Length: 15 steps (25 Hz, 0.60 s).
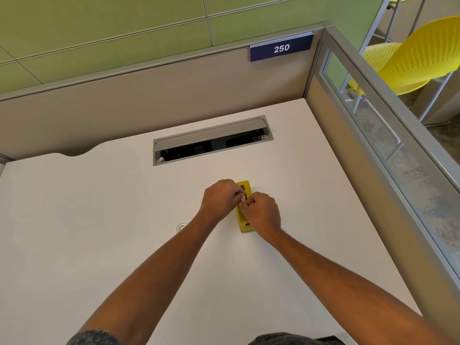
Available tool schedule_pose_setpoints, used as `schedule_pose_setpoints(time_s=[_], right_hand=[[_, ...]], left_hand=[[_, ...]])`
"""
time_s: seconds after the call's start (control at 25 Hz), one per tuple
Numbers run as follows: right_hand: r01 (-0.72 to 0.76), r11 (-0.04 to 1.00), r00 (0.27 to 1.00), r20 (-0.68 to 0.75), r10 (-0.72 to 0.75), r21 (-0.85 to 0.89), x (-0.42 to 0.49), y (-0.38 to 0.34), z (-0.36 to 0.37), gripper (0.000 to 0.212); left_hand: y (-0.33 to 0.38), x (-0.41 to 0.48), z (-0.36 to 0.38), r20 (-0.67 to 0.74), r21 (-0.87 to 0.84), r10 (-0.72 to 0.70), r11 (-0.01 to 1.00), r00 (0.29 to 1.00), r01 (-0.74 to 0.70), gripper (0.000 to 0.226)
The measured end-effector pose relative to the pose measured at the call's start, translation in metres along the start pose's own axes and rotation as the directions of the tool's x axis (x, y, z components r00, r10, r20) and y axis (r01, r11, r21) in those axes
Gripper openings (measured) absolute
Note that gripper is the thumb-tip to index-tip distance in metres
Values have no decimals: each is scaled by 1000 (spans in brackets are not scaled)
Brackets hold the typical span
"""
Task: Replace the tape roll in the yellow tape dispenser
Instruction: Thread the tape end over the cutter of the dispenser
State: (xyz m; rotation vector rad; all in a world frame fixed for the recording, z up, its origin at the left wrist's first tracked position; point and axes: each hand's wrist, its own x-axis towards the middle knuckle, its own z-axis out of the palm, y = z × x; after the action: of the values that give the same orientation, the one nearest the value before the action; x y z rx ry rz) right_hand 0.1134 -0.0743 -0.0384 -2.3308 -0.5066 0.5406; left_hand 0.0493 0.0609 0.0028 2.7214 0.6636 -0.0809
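Near mid-desk, just ahead of both hands: one yellow tape dispenser, lying flat. Left hand and right hand curled over its middle, fingertips pressed together, pinching a small part there; too small to identify. One clear tape roll flat on desk, left of left forearm. Dispenser judged light, rigid plastic, prone to sliding; hold by long sides. Roll judged light, stiff; take by outer rim. Count: one dispenser, one roll.
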Motion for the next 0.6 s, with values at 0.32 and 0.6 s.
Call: schedule_pose_setpoints(time_s=[0.32, 0.6], right_hand=[[-6, 1000, 1000, 14, 5, 27, 0, 0, -2, 28], [-2, 1000, 1000, 6, 2, 12, -1, 0, -3, 29]], left_hand=[[-4, 6, -6, 67, -24, 12, 1000, 998, -10, 24], [1, 11, -13, 128, 50, 35, 998, 991, -42, 24]])
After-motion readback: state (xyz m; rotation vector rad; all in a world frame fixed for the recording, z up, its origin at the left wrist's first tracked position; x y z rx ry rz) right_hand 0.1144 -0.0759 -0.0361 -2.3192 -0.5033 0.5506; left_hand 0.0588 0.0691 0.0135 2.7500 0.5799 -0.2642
